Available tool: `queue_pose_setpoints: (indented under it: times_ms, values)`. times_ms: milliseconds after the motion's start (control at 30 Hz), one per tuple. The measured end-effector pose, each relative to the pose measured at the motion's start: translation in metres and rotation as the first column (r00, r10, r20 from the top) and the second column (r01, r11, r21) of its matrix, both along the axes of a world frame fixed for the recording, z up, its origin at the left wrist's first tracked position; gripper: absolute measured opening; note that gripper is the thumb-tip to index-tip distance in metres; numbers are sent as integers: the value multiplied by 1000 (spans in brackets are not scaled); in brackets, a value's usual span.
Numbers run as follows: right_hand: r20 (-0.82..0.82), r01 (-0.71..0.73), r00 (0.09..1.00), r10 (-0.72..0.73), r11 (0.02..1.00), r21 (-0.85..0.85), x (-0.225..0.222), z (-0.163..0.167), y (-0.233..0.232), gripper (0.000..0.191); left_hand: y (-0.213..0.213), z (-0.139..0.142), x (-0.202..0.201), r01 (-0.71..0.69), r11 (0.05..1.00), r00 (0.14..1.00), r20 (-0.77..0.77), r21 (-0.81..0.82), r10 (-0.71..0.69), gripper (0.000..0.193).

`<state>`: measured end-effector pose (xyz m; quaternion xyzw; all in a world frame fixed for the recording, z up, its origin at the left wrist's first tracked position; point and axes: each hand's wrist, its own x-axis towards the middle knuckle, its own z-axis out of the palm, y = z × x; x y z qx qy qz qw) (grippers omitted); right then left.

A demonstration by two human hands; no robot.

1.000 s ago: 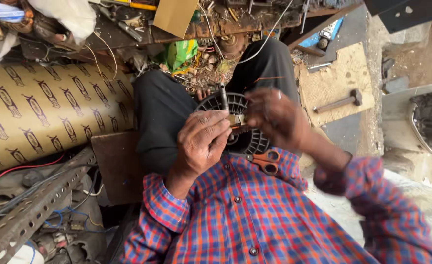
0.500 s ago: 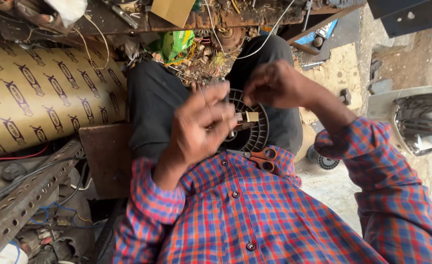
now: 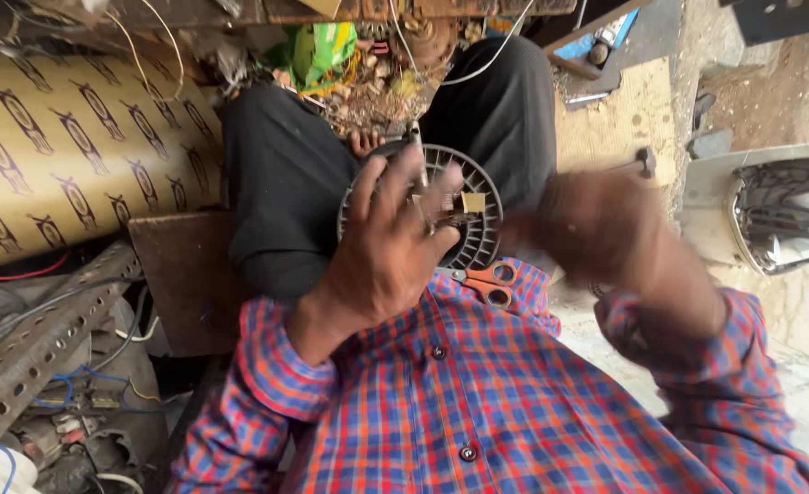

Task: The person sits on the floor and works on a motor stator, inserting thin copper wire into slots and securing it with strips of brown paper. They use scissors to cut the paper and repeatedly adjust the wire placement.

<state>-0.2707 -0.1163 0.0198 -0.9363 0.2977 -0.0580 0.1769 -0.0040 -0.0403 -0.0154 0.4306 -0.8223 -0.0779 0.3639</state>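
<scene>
Left hand (image 3: pixel 395 247) is spread open on the round slotted fan cover (image 3: pixel 478 242); right hand (image 3: pixel 597 224) is blurred, grip unclear; work looks unfinished.

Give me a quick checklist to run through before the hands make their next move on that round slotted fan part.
1. Left hand on the round slotted part: ok, fingers spread across its face.
2. Part supported: ok, it rests on the lap in dark trousers.
3. Right hand position: cannot tell, it is blurred just right of the part.
4. Thin metal tool at the part's upper rim: cannot tell which hand controls it.
5. Orange-handled scissors: ok, lying on the checked shirt below the part, within easy reach.
6. Hammer on the ground: ok, apart from both hands.
</scene>
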Motion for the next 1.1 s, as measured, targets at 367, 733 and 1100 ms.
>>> queue_pose_setpoints:
  times_ms: [367, 733, 1100]
  values:
    - [371, 249, 870, -325, 939, 238, 31, -15, -75, 13, -33, 2, -8, 46, 946, 796, -584, 321, 160, 16]
    - [528, 111, 759, -381, 875, 471, 17, 64, -14, 11, -33, 10, 3, 252, 949, 958, -189, 191, -216, 25]
    - [349, -60, 936, -50, 953, 297, 22, 17, 34, 25, -58, -31, 14, 23, 974, 844, -527, 227, 103, 11]
